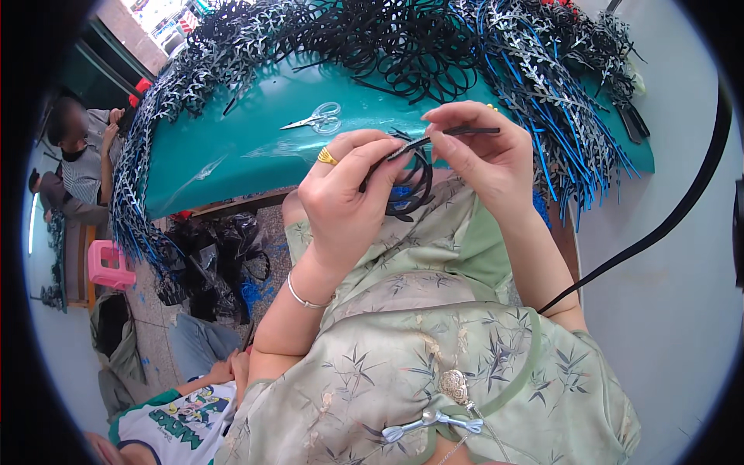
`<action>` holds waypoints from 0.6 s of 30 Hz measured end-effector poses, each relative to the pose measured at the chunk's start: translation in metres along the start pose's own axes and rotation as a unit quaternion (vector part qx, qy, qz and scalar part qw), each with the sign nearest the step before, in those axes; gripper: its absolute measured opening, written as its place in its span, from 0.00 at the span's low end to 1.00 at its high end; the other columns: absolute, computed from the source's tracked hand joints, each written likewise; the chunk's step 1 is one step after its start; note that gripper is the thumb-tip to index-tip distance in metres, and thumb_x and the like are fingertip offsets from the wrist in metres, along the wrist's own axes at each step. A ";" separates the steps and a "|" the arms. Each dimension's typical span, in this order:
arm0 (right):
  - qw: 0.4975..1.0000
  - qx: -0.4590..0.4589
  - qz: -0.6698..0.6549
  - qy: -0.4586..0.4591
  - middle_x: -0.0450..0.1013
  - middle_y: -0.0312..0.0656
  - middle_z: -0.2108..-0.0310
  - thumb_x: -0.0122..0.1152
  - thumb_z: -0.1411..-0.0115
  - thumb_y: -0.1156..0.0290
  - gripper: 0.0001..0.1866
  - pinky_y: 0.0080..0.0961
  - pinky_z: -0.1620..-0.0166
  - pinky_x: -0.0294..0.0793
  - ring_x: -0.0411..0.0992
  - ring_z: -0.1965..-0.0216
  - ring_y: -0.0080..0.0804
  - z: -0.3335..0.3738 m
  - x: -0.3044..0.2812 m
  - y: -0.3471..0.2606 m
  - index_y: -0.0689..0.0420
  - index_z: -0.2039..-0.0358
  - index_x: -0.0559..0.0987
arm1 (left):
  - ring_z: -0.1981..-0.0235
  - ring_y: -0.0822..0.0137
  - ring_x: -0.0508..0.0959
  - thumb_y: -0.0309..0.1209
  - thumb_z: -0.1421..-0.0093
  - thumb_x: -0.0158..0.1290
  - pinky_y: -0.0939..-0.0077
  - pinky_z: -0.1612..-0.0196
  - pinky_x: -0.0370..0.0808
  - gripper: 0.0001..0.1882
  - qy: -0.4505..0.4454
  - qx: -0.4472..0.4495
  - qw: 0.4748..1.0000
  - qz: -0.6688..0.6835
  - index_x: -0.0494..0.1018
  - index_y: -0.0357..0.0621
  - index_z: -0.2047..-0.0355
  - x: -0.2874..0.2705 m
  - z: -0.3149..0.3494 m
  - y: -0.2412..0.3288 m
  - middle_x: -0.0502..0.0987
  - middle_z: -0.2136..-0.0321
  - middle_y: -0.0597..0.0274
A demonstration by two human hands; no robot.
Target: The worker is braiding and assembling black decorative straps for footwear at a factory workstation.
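Between my hands runs a thin black strip (419, 143), its free end sticking out to the right past my fingers. My left hand (339, 194), with a gold ring on it, is closed and pinches the strip; black loops (422, 184) hang below those fingers. My right hand (492, 159) has its thumb and index finger pressed together on the strip near its end. Both hands are raised above my lap, just in front of the table edge. Beyond my left hand, a pair of clear-handled scissors (316, 119) lies on the green tabletop (248, 143).
A tangle of black strips (387, 39) is heaped at the table's far side. Bundles of silvery leaf-patterned and blue strips (542, 101) hang over both ends. Black plastic bags (221, 263) lie on the floor beside a pink stool (111, 264). Two other people sit to my left.
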State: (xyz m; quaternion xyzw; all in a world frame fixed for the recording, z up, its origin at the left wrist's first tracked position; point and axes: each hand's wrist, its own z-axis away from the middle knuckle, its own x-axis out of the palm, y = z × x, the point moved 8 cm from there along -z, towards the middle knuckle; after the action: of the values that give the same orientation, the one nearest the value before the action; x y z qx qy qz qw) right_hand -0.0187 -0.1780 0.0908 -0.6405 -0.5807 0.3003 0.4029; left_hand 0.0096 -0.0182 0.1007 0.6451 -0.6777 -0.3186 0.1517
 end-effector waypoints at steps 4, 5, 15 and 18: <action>0.997 0.053 0.016 -0.059 0.75 0.38 0.65 0.61 0.40 0.72 0.11 0.16 0.61 0.74 0.73 0.64 0.19 -0.003 -0.008 -0.006 0.65 0.59 0.78 | 0.70 0.70 0.78 0.15 0.50 0.61 0.80 0.68 0.75 0.08 0.001 0.051 0.997 -0.064 0.78 0.34 0.69 -0.007 -0.001 0.004 0.79 0.69 0.58; 0.998 0.009 0.041 -0.046 0.76 0.38 0.67 0.60 0.39 0.69 0.12 0.18 0.63 0.73 0.72 0.67 0.20 -0.008 -0.013 -0.011 0.65 0.61 0.79 | 0.70 0.70 0.78 0.16 0.50 0.61 0.80 0.68 0.75 0.08 -0.003 0.057 0.996 -0.071 0.78 0.34 0.69 -0.007 -0.002 0.005 0.79 0.69 0.58; 0.921 0.106 0.277 -0.251 0.73 0.36 0.78 0.64 0.44 0.71 0.10 0.20 0.69 0.67 0.69 0.74 0.20 -0.023 -0.006 -0.009 0.66 0.72 0.81 | 0.70 0.63 0.79 0.15 0.53 0.60 0.74 0.67 0.76 0.09 -0.095 0.138 0.974 -0.152 0.78 0.35 0.69 0.001 -0.003 0.015 0.78 0.70 0.57; 0.918 0.166 0.228 -0.278 0.73 0.35 0.80 0.65 0.44 0.69 0.11 0.18 0.72 0.66 0.68 0.76 0.18 -0.028 -0.009 0.002 0.67 0.73 0.80 | 0.71 0.63 0.79 0.16 0.53 0.59 0.74 0.68 0.75 0.08 -0.145 0.121 0.971 -0.145 0.78 0.35 0.70 0.005 -0.005 0.008 0.78 0.71 0.57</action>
State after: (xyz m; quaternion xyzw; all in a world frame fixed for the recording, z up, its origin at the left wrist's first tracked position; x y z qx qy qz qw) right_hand 0.0048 -0.1914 0.1017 -0.5703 -0.4491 0.6421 0.2466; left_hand 0.0055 -0.0244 0.1081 0.6968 -0.6252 -0.3434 -0.0752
